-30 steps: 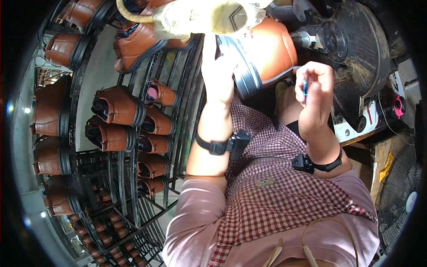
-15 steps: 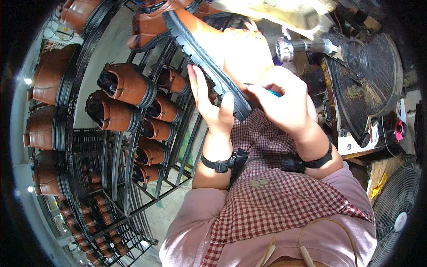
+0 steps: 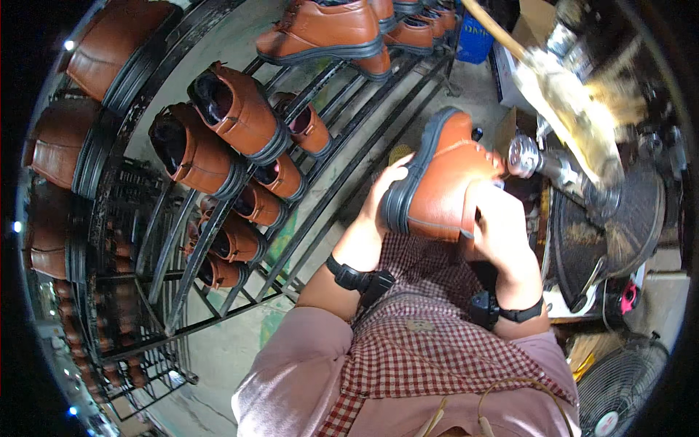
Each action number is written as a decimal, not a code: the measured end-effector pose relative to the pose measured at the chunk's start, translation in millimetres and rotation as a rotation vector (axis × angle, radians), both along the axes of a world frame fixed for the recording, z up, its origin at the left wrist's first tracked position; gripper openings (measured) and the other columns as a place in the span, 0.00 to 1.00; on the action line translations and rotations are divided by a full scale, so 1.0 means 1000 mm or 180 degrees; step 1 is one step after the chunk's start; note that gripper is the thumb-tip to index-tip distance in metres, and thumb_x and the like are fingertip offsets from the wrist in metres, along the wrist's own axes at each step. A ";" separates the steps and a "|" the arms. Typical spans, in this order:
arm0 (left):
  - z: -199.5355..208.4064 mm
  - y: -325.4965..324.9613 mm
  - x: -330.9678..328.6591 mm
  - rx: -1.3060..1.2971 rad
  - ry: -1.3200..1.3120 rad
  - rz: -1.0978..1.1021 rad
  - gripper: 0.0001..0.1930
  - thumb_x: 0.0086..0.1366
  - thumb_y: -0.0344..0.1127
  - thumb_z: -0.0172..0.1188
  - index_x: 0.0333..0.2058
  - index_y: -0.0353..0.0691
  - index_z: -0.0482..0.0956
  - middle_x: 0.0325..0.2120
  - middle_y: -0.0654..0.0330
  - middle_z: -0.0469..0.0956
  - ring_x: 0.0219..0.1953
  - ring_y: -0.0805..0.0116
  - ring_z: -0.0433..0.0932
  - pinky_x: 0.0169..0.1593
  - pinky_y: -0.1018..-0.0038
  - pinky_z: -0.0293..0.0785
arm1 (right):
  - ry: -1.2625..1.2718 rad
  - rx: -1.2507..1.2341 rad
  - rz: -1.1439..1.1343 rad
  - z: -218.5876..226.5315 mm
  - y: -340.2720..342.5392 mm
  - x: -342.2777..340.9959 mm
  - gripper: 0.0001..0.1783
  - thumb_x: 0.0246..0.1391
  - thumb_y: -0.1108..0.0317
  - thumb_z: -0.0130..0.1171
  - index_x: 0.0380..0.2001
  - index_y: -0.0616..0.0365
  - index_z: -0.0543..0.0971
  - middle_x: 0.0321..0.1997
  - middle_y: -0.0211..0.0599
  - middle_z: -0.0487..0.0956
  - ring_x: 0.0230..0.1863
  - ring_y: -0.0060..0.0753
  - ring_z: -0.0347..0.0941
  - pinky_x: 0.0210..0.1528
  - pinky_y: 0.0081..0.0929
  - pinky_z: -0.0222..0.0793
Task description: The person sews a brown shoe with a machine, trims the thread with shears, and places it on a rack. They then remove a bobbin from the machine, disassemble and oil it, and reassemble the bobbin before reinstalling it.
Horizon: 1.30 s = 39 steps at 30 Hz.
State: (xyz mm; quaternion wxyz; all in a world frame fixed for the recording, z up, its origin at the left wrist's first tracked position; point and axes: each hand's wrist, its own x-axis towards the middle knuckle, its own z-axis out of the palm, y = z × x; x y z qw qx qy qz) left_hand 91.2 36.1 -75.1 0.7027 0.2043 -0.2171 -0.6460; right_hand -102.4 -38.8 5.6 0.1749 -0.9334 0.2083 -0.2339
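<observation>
Holding a shoe (image 3: 455, 178), our left hand (image 3: 375, 200) clamped on its sole (image 3: 413, 177), our right hand (image 3: 504, 218) clamped on its upper (image 3: 437, 200), rack (image 3: 169, 332) at left.

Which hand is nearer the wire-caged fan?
Right: the right hand, on the brown leather shoe, is above-left of the fan in the picture; the left hand, at the sole, is farther left.
</observation>
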 end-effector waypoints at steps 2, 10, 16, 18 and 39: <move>0.009 0.000 0.009 0.0050 -0.0043 0.0045 0.34 0.57 0.37 0.49 0.60 0.26 0.57 0.53 0.48 0.71 0.53 0.60 0.73 0.60 0.68 0.65 | 0.0079 0.0140 0.0249 -0.005 -0.002 -0.001 0.04 0.42 0.73 0.57 0.25 0.53 0.74 0.27 0.38 0.75 0.29 0.42 0.75 0.31 0.32 0.72; -0.006 -0.003 0.008 0.0388 -0.0701 0.0244 0.31 0.60 0.40 0.49 0.61 0.30 0.61 0.47 0.57 0.74 0.45 0.74 0.73 0.50 0.80 0.68 | -0.0734 0.1919 -0.0635 -0.036 -0.002 -0.011 0.10 0.46 0.74 0.59 0.35 0.61 0.78 0.31 0.43 0.78 0.32 0.39 0.78 0.36 0.27 0.72; -0.010 -0.005 0.022 0.0966 -0.0663 0.0770 0.29 0.56 0.43 0.54 0.55 0.33 0.67 0.45 0.54 0.75 0.44 0.68 0.75 0.50 0.74 0.72 | -0.0310 0.0343 -0.0620 -0.035 0.003 -0.002 0.12 0.50 0.70 0.60 0.40 0.58 0.80 0.30 0.43 0.79 0.29 0.40 0.77 0.35 0.29 0.73; -0.041 -0.027 0.059 0.1169 0.0202 0.0717 0.26 0.56 0.50 0.54 0.46 0.34 0.72 0.42 0.50 0.76 0.41 0.64 0.78 0.42 0.68 0.78 | -0.0273 0.0536 -0.0724 -0.032 0.005 -0.001 0.15 0.48 0.71 0.61 0.42 0.58 0.79 0.30 0.41 0.79 0.26 0.38 0.75 0.32 0.28 0.71; -0.079 -0.254 0.206 0.1915 -0.5481 0.3404 0.29 0.56 0.40 0.58 0.57 0.41 0.65 0.58 0.43 0.63 0.64 0.48 0.56 0.65 0.58 0.52 | 0.0372 0.1131 -0.0615 -0.079 -0.012 -0.016 0.30 0.36 0.68 0.69 0.46 0.67 0.75 0.36 0.46 0.79 0.41 0.45 0.74 0.47 0.35 0.69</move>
